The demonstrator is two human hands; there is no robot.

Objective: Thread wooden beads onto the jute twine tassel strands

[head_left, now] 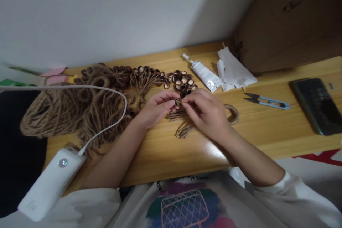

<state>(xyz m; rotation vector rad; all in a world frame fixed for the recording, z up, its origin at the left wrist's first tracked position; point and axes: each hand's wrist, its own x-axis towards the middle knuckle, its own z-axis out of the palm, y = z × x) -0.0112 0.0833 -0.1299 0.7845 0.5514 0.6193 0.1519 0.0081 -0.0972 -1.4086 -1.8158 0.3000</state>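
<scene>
Between the fingertips of my left hand (159, 108) is a small dark nut shell (176, 102), its hollow side turned toward my right hand. My right hand (207, 108) pinches the end of a jute cord (181, 102) at the shell's opening. Under and behind the right hand lies a jute tassel (185, 129) with frayed strands, and a cord-wrapped jute ring (233, 114) shows to its right. Just beyond my hands sits a cluster of halved nut shells (184, 80), some showing pale insides.
Jute bundles (53, 110) and a finished-looking shell tassel (143, 80) lie left. Behind are a glue tube (205, 74) and white tissue (235, 69). Thread snips (267, 101), a phone (317, 105) and a cardboard box (291, 25) stand right. A cabled power bank (52, 185) is front left.
</scene>
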